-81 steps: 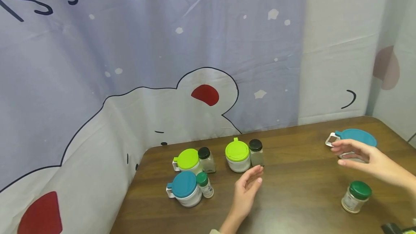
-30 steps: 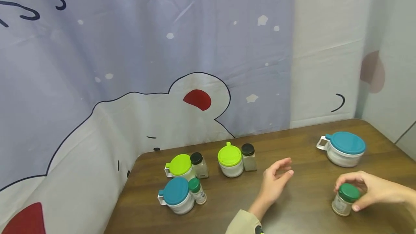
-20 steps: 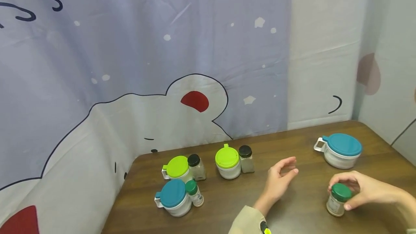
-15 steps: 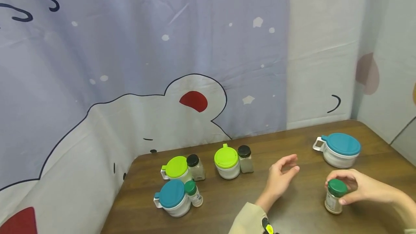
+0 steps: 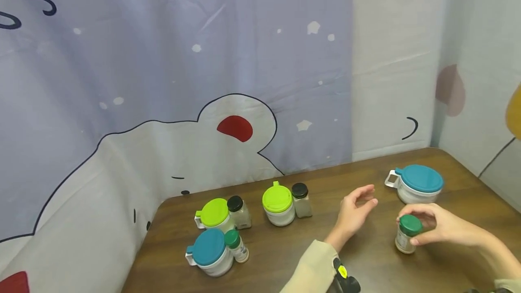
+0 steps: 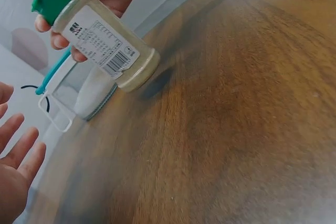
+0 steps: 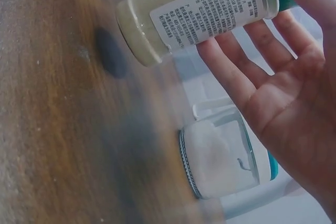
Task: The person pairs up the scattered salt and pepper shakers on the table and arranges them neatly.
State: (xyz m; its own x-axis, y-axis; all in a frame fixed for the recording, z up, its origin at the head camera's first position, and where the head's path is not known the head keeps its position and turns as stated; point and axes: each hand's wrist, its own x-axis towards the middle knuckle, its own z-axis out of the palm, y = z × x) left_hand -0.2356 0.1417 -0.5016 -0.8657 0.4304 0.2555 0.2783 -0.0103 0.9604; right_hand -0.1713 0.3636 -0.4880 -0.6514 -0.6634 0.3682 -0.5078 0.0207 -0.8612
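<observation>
My right hand (image 5: 445, 227) grips a green-capped spice jar (image 5: 404, 241) near its cap, thumb on one side and fingers on the other. Both wrist views show the jar, its label and pale powder (image 6: 105, 45), slightly off the table with a shadow beneath. My left hand (image 5: 352, 214) is held over the table to the left of the jar, fingers loosely bent and holding nothing. Behind the right hand stands a wide seasoning pot (image 5: 419, 184) with a blue lid and a white handle; white contents show through its side (image 7: 218, 153) in the right wrist view.
On the left stand a blue-lidded pot (image 5: 209, 252) with a small green-capped bottle (image 5: 238, 248), and a lime-lidded pot (image 5: 215, 214) with a black-capped jar (image 5: 239, 212). Another lime-lidded pot (image 5: 278, 205) and black-capped jar (image 5: 301, 200) stand mid-table. A printed curtain (image 5: 264, 58) borders the back.
My right hand came down from beside the blue-lidded pot, took hold of the green-capped jar and moved it leftward and up a little. My left hand moved right, away from the mid-table containers.
</observation>
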